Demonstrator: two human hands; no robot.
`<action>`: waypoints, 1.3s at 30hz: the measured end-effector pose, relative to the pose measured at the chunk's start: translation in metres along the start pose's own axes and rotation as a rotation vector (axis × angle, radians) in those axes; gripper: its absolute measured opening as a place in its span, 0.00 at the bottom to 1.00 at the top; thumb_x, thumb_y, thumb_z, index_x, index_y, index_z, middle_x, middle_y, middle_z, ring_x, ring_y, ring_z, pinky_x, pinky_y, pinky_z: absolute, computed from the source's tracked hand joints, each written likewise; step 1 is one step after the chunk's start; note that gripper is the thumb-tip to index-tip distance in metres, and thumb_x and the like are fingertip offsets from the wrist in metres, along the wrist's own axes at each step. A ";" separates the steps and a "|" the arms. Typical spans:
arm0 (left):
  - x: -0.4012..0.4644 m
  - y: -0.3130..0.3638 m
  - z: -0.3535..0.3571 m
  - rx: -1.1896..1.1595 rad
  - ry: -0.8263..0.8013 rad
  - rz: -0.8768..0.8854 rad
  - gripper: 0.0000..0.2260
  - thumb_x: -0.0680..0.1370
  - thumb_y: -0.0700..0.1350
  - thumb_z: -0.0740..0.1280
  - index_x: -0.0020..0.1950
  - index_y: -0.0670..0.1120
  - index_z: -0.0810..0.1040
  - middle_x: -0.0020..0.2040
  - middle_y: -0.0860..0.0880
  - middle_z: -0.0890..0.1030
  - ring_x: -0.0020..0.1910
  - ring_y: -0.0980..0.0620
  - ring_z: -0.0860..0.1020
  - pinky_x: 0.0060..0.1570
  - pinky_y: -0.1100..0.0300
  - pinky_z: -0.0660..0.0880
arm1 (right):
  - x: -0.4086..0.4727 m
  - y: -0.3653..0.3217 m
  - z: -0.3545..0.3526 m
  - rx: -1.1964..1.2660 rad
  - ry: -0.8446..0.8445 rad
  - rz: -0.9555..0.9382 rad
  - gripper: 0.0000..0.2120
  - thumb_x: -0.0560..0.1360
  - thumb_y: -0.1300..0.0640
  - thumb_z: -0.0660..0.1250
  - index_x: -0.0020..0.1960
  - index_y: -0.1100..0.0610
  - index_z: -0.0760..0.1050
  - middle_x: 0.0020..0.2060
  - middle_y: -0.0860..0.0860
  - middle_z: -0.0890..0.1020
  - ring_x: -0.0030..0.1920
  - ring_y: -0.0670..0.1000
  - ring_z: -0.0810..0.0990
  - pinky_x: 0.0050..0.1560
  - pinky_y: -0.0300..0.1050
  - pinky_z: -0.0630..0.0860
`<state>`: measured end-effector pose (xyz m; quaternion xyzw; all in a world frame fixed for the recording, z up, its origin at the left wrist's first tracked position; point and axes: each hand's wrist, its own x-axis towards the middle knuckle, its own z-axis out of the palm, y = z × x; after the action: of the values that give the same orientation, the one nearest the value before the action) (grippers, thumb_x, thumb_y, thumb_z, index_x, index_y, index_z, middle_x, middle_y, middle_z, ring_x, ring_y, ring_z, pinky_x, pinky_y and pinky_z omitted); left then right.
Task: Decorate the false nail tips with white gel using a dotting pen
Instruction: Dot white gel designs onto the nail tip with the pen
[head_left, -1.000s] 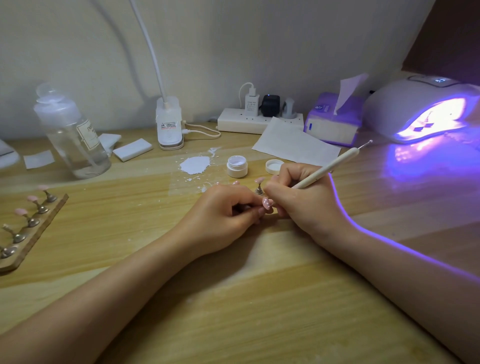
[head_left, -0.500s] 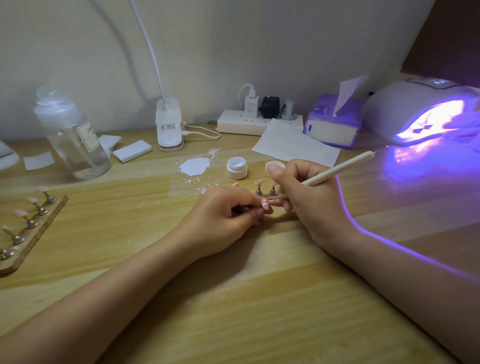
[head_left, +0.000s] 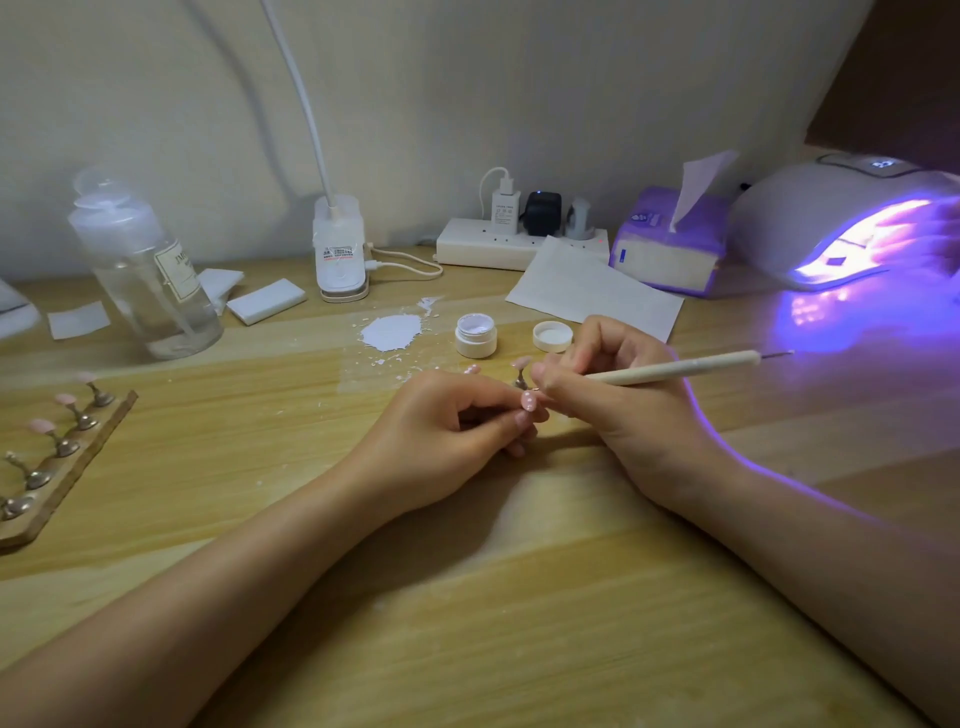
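Observation:
My left hand (head_left: 447, 426) pinches a small stand carrying a pink false nail tip (head_left: 528, 401) that shows white dots. My right hand (head_left: 618, 400) grips a cream dotting pen (head_left: 685, 368), its working end hidden by my fingers beside that tip and its far end pointing right. Another pink tip on a metal stand (head_left: 520, 373) sits just behind my fingers. An open jar of white gel (head_left: 476, 335) and its lid (head_left: 552, 335) stand behind the hands. A smear of white gel (head_left: 390, 332) lies to the jar's left.
A wooden holder (head_left: 57, 467) with several tips on metal stands lies at the left edge. A clear bottle (head_left: 145, 270), white pads (head_left: 266, 301), a lamp base (head_left: 340, 254), a power strip (head_left: 498, 244), paper (head_left: 592, 291), a tissue box (head_left: 670, 244) and a lit UV lamp (head_left: 852, 223) line the back.
The pen has tilted from pointing up-right to lying nearly level. My right hand has shifted slightly right, and the dotted tip in my left hand now shows more plainly.

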<state>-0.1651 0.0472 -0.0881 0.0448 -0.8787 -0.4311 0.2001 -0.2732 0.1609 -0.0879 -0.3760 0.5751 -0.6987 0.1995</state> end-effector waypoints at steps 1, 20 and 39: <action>0.000 0.000 0.000 -0.013 0.000 -0.004 0.07 0.75 0.35 0.66 0.44 0.45 0.82 0.27 0.59 0.79 0.31 0.66 0.77 0.43 0.84 0.64 | 0.000 0.000 0.001 -0.011 0.006 0.000 0.20 0.70 0.69 0.69 0.27 0.51 0.69 0.29 0.56 0.75 0.47 0.68 0.78 0.61 0.55 0.72; 0.001 0.003 0.000 0.009 -0.024 0.012 0.14 0.75 0.36 0.66 0.38 0.56 0.78 0.29 0.59 0.79 0.31 0.67 0.77 0.44 0.84 0.63 | 0.001 0.004 0.003 -0.037 0.012 0.003 0.17 0.68 0.71 0.67 0.27 0.57 0.65 0.20 0.49 0.72 0.41 0.50 0.82 0.48 0.36 0.74; 0.001 0.004 0.000 -0.013 -0.040 -0.003 0.11 0.75 0.37 0.66 0.39 0.52 0.78 0.30 0.58 0.79 0.31 0.67 0.77 0.43 0.84 0.63 | 0.002 0.005 0.002 -0.042 0.007 -0.005 0.17 0.67 0.70 0.67 0.26 0.58 0.65 0.20 0.48 0.72 0.43 0.47 0.83 0.43 0.34 0.75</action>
<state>-0.1658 0.0492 -0.0850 0.0361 -0.8797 -0.4378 0.1822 -0.2734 0.1571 -0.0924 -0.3793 0.5893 -0.6883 0.1876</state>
